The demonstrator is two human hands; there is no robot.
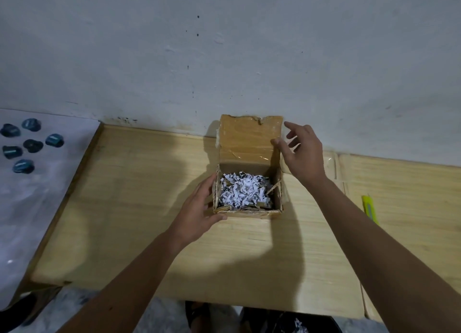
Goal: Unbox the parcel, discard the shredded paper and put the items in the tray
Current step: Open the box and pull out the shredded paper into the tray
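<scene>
A small brown cardboard parcel [247, 214] stands on the wooden table near the wall, its taped lid [249, 139] flipped up and back. White shredded paper [245, 189] fills the inside and hides whatever lies beneath. My left hand [199, 210] grips the parcel's left front corner, thumb on the front face. My right hand [303, 153] is at the lid's right edge, fingers spread, thumb touching the lid. On the far left lies a white tray surface [32, 208] with several dark teal items [32, 145] on it.
A yellow-green utility knife [370, 208] lies on the table at the right. The wooden table [139, 208] butts against a pale wall. Below the table's front edge some shredded paper [299, 326] lies in a dark container on the floor.
</scene>
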